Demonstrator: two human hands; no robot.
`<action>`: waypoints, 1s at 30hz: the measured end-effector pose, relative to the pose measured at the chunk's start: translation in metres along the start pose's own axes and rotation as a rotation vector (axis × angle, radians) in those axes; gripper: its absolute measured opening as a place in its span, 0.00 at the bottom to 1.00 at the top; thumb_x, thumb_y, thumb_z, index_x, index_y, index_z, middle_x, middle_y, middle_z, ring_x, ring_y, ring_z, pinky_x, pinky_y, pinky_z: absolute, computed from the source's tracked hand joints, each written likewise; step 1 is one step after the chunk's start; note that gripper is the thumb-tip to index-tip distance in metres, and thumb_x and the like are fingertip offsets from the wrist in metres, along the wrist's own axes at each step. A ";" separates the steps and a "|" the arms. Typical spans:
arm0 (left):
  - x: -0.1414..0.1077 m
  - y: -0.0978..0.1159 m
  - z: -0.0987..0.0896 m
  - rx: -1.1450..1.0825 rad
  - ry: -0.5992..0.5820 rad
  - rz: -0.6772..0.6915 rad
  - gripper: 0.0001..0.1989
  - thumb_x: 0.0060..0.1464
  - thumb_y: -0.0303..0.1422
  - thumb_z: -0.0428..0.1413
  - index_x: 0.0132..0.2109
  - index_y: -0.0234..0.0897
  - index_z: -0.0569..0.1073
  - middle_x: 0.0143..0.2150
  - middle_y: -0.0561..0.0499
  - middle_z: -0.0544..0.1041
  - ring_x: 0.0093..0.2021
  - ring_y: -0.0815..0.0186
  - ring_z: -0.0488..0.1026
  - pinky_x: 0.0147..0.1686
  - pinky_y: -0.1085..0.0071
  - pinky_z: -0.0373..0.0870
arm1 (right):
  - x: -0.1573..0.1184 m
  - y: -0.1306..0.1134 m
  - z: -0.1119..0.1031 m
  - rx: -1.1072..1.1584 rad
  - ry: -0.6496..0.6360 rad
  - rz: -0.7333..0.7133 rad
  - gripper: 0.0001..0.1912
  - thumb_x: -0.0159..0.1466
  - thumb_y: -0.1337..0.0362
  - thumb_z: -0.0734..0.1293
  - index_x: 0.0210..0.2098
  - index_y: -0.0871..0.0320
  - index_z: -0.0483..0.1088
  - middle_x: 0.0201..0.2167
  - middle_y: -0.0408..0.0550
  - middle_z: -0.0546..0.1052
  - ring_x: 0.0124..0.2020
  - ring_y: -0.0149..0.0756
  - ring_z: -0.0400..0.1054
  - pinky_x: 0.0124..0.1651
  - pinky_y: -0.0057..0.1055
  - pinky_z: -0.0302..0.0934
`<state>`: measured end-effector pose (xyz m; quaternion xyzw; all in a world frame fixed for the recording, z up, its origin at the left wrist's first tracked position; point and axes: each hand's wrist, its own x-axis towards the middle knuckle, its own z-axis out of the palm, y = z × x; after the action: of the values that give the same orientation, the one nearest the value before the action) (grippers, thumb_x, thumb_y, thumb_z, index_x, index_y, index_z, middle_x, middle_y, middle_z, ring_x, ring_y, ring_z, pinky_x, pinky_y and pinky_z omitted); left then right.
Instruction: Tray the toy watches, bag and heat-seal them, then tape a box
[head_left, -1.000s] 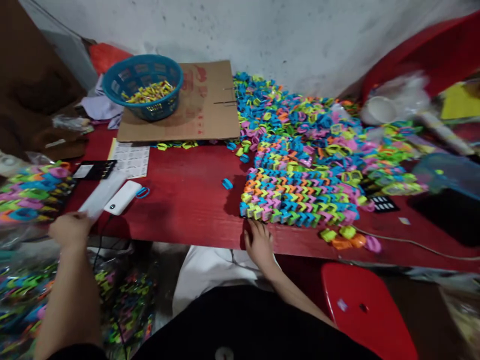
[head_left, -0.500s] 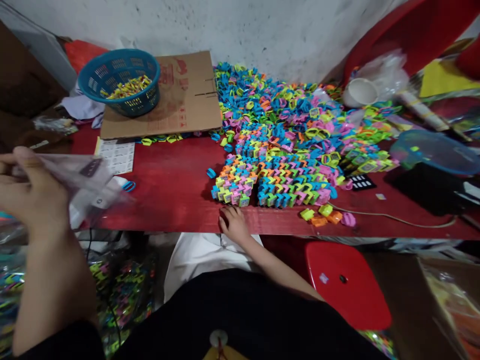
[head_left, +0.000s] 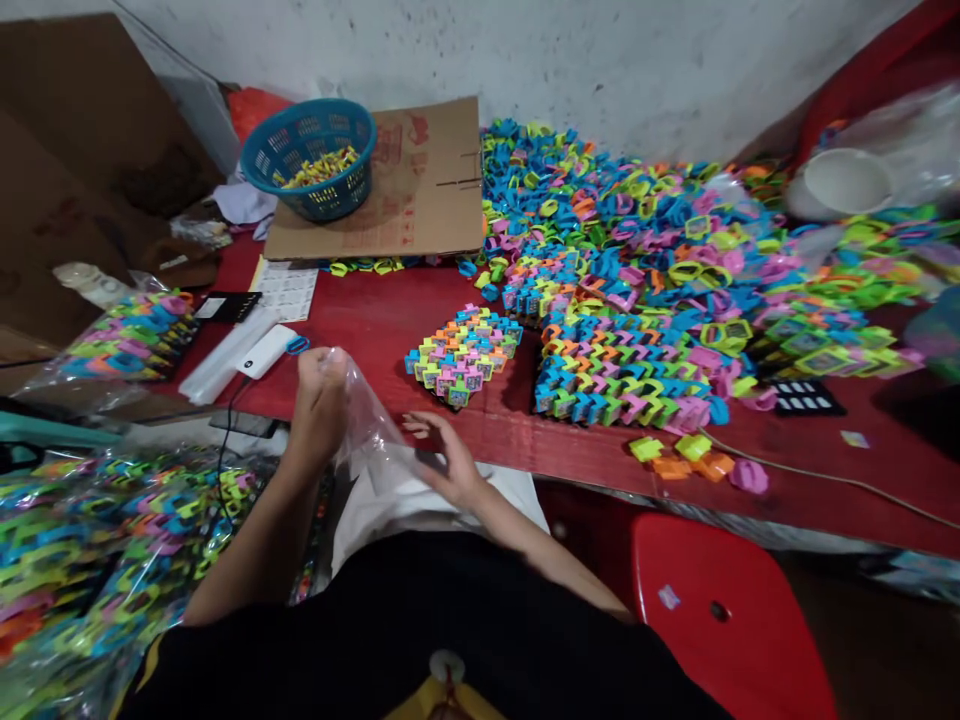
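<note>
My left hand [head_left: 321, 400] is closed on the upper edge of a clear plastic bag [head_left: 371, 425], which hangs down over my lap. My right hand [head_left: 448, 460] has its fingers spread, at the bag's right side near the table's front edge; whether it touches the film is hard to tell. Just beyond my hands stands a block of colourful toy watches [head_left: 465, 355], set in tight rows. To its right is a bigger block of watches [head_left: 622, 370].
Loose watches [head_left: 600, 200] are heaped by the wall. A blue basket [head_left: 307, 160] rests on cardboard [head_left: 427, 190]. At left lie a white device [head_left: 266, 352], plastic sleeves [head_left: 217, 365] and a bagged watch pack [head_left: 127, 335]. A red stool [head_left: 727, 610] stands below right.
My left hand has brought the bag from the far left to in front of me. My right hand has left the small block, which now sits apart and turned. The view has shifted left.
</note>
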<state>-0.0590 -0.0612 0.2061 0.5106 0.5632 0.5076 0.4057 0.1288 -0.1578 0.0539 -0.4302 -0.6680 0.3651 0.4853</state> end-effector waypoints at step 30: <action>0.007 -0.026 -0.035 -0.020 -0.868 0.502 0.17 0.71 0.43 0.66 0.59 0.41 0.87 0.55 0.36 0.90 0.54 0.50 0.89 0.55 0.59 0.86 | 0.002 -0.060 -0.136 -0.330 0.135 -0.012 0.27 0.78 0.41 0.69 0.31 0.56 0.79 0.34 0.50 0.88 0.37 0.31 0.85 0.39 0.25 0.79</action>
<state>-0.0985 -0.0586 0.1865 0.7905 0.1975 0.3354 0.4728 0.2458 -0.1677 0.1447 -0.5234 -0.6873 0.2177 0.4542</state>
